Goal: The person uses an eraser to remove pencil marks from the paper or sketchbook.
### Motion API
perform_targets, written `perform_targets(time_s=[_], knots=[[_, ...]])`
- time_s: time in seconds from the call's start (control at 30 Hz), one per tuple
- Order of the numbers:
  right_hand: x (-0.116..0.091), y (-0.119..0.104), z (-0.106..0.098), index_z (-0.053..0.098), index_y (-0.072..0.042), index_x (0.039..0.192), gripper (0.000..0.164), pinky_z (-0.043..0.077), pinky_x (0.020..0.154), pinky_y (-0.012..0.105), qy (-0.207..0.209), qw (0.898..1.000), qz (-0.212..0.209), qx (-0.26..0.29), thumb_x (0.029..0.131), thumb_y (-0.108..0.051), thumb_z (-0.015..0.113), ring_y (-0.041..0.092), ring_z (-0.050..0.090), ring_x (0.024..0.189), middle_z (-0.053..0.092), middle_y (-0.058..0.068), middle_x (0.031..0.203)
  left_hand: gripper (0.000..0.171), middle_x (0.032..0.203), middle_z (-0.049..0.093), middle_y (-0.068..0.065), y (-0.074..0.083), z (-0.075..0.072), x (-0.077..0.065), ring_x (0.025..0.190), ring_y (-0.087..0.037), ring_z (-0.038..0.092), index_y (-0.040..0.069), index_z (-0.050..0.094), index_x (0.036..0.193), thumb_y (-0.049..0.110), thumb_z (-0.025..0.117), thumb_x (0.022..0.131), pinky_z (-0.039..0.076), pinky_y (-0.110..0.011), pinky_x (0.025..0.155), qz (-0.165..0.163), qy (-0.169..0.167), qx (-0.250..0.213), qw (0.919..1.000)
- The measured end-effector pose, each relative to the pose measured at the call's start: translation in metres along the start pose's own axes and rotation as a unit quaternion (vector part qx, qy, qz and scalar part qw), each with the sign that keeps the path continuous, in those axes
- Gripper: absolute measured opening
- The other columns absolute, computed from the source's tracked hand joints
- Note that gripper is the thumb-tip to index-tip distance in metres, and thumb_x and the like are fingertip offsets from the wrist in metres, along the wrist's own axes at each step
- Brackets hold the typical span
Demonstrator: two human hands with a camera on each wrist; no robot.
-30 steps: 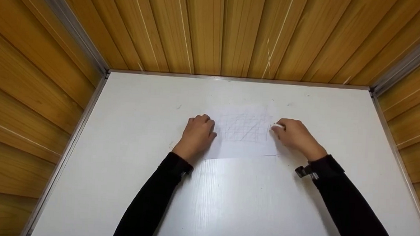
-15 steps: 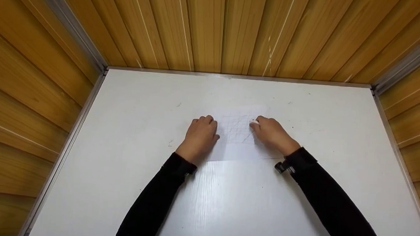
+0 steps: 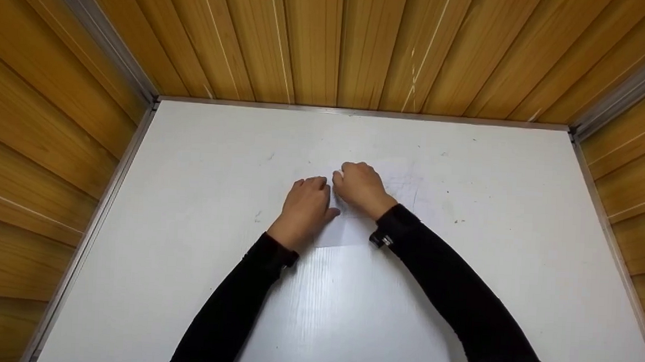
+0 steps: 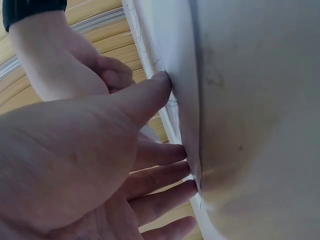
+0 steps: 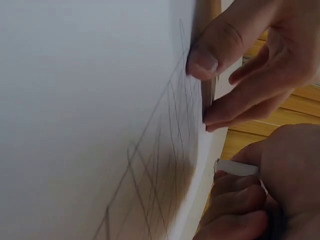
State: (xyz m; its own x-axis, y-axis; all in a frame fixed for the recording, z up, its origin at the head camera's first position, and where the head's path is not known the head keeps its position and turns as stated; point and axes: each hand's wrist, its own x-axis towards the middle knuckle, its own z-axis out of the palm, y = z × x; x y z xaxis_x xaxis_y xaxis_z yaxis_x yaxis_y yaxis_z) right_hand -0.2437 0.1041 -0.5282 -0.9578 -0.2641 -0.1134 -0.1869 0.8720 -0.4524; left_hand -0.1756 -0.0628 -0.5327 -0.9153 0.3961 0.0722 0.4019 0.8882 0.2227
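- Left grip [image 3: 305, 206]: fingers fairly straight and loosely spread, closed round nothing; thumb presses the face of the paper [image 3: 337, 237], fingertips rest along its left edge.
- Right grip [image 3: 362, 187]: fingers curled firmly round a short white bar [image 5: 238, 168], its end poking out past them. Whether the bar touches the sheet, I cannot tell.
- Paper lies on the counter [image 3: 199, 207], between and beneath the two grips, continuing to the right of the right grip.
- Progress, my judgement: sheet placed and steadied, bar in hand; rubbing appears partway. Pencil lines [image 5: 130, 162] remain beside the left thumb and to the right of the right grip. How much is gone, if any, I cannot tell; the remaining lines look like the work left.
- Materials: paper thin, white, matt, straight-edged; lines grey, crossing, some looped. Bar smooth, blunt, probably an eraser.
- Counter white and glossy nearer me than the grips; dark flecks [image 3: 456, 221] right of the right grip. Grooved wood-grain panels [image 3: 318, 43] stand beyond both.
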Motion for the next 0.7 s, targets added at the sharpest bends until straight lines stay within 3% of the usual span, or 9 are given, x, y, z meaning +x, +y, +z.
perform_targets(time_s=[0.17, 0.33, 0.7], knots=[[0.004, -0.001, 0.014, 0.074, 0.0, 0.094, 0.037, 0.06, 0.084, 0.06, 0.006, 1.0, 0.005, -0.029, 0.106, -0.029, 0.054, 0.047, 0.073, 0.097, 0.077, 0.025, 0.102, 0.061, 0.13, 0.07, -0.013, -0.001, -0.002, -0.004, 0.121, -0.036, 0.069, -0.005, 0.073, 0.132, 0.046, 0.083, 0.099, 0.051, -0.054, 0.112, -0.007, -0.015, -0.001, 0.9999], [-0.005, 0.006, 0.002, 0.074, 0.004, 0.097, 0.039, 0.059, 0.087, 0.064, 0.01, 0.999, 0.015, -0.029, 0.106, -0.028, 0.054, 0.049, 0.073, 0.1, 0.076, 0.028, 0.104, 0.058, 0.135, 0.07, -0.013, -0.002, -0.006, -0.009, 0.125, -0.036, 0.069, -0.004, 0.077, 0.123, 0.048, 0.082, 0.099, 0.051, -0.052, 0.112, -0.015, -0.016, 0.02, 0.9996], [-0.033, 0.093, -0.045, 0.071, 0.008, 0.113, 0.046, 0.057, 0.093, 0.06, 0.007, 0.996, 0.087, -0.005, 0.111, -0.03, 0.047, 0.046, 0.068, 0.105, 0.072, 0.031, 0.113, 0.059, 0.145, 0.069, -0.014, -0.005, -0.006, -0.017, 0.133, -0.036, 0.069, -0.005, 0.078, 0.123, 0.05, 0.081, 0.1, 0.049, -0.053, 0.12, -0.027, -0.026, 0.02, 0.9991]])
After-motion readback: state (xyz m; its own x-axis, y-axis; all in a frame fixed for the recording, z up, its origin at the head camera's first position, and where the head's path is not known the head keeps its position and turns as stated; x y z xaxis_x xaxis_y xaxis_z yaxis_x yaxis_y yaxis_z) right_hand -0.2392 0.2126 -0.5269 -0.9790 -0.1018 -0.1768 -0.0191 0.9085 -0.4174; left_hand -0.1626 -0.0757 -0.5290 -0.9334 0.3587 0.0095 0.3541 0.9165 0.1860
